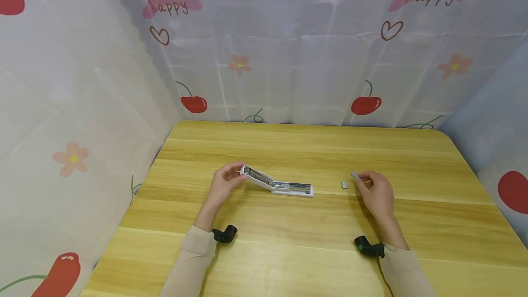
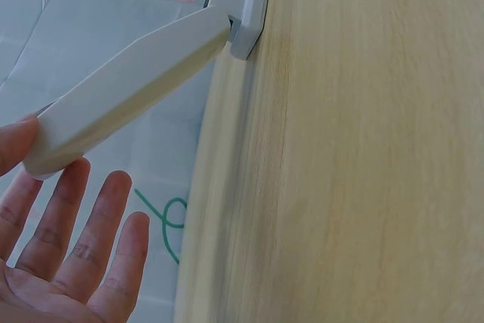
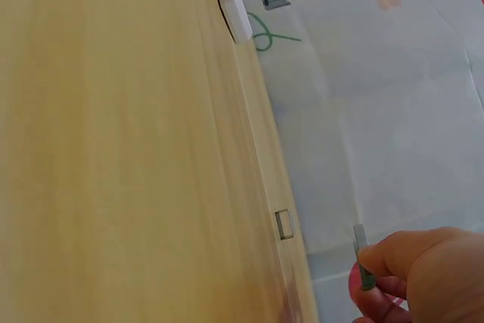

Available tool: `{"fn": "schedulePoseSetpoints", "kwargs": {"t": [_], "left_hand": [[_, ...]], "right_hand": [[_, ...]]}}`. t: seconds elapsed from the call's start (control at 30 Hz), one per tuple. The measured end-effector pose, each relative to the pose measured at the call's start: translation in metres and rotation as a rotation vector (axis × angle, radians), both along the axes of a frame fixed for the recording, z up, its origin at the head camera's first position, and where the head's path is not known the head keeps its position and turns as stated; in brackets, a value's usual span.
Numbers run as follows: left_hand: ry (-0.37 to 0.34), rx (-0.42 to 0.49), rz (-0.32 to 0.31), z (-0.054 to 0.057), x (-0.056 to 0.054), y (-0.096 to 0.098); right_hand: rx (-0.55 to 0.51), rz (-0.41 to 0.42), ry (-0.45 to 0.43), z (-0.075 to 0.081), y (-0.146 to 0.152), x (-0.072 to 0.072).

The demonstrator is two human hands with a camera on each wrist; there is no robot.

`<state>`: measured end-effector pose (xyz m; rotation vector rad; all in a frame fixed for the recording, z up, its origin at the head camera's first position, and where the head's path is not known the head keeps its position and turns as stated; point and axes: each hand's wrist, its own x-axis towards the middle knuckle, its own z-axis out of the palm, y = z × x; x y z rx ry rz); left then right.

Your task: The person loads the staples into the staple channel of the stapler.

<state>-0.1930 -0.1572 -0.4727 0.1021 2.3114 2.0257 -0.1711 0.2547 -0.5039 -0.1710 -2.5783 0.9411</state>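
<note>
A white stapler (image 1: 292, 191) lies opened up on the wooden table, its metal staple channel bare along the base. My left hand (image 1: 224, 181) pinches the far end of its raised top arm (image 2: 128, 85) between thumb and fingertips, the other fingers spread below. Off to the right, my right hand (image 1: 377, 194) pinches a small grey strip of staples (image 3: 364, 259) between thumb and fingers, held above the table. Another short staple strip (image 1: 344, 185) lies on the wood between the stapler's front end and my right hand.
The wooden table (image 1: 288, 242) has rounded far corners and meets a printed curtain (image 1: 288, 81) at the back and sides. A black wrist camera (image 1: 225, 234) sits on the left wrist, with another black camera (image 1: 368, 246) on the right.
</note>
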Motion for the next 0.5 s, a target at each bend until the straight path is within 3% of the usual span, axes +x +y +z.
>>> {"fn": "schedulePoseSetpoints", "kwargs": {"t": [0.2,0.5], "left_hand": [[0.011,0.012,-0.003,-0.001,-0.001,0.001],[-0.007,0.006,0.0,0.0,0.0,0.0]], "right_hand": [[-0.015,0.046,0.062,0.003,-0.007,-0.001],[-0.054,0.122,0.062,0.009,-0.023,-0.001]]}}
